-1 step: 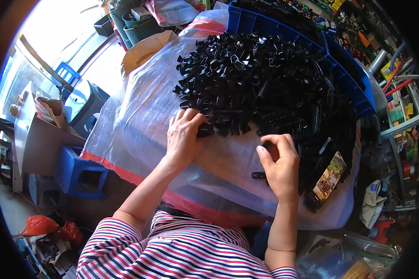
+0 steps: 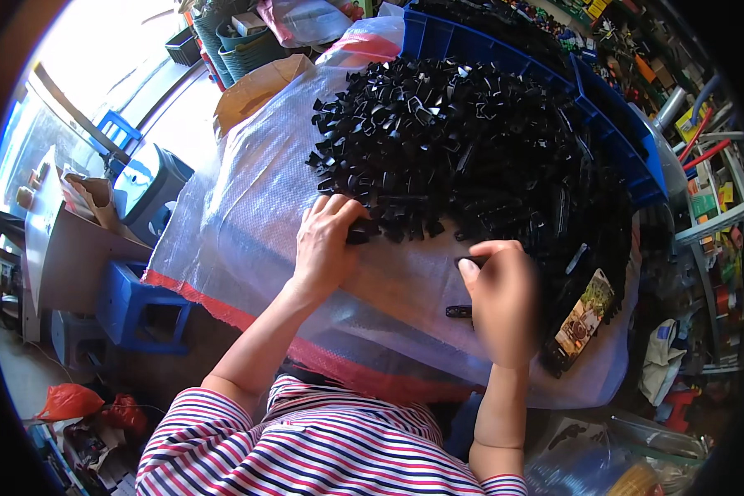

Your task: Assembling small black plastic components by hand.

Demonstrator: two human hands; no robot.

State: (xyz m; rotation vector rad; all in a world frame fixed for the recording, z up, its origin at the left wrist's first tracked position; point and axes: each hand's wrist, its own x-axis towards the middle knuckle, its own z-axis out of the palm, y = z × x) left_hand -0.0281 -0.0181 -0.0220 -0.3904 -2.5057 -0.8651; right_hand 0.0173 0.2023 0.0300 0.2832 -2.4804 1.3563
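A big heap of small black plastic pieces (image 2: 438, 116) covers the far part of a translucent woven plastic sheet (image 2: 256, 207) in front of me. At the heap's near left edge, my left hand (image 2: 326, 240) has its fingers curled round a small black plastic piece (image 2: 360, 232), partly hidden by them. My right hand (image 2: 504, 289), smeared on its outer side, pinches another dark piece (image 2: 474, 259) between thumb and forefinger, just short of the heap. A loose oblong black piece (image 2: 459, 312) lies on the sheet beside my right wrist.
A phone (image 2: 579, 322) with a lit picture lies at the heap's near right. Blue crates (image 2: 620, 132) border the heap's far and right sides. Blue stools (image 2: 145, 310) and a grey bin (image 2: 149, 186) stand at left. A cluttered shelf (image 2: 711, 215) rises at right.
My right hand has turned slightly, and a dark piece now shows between its thumb and forefinger. The left hand has hardly moved.
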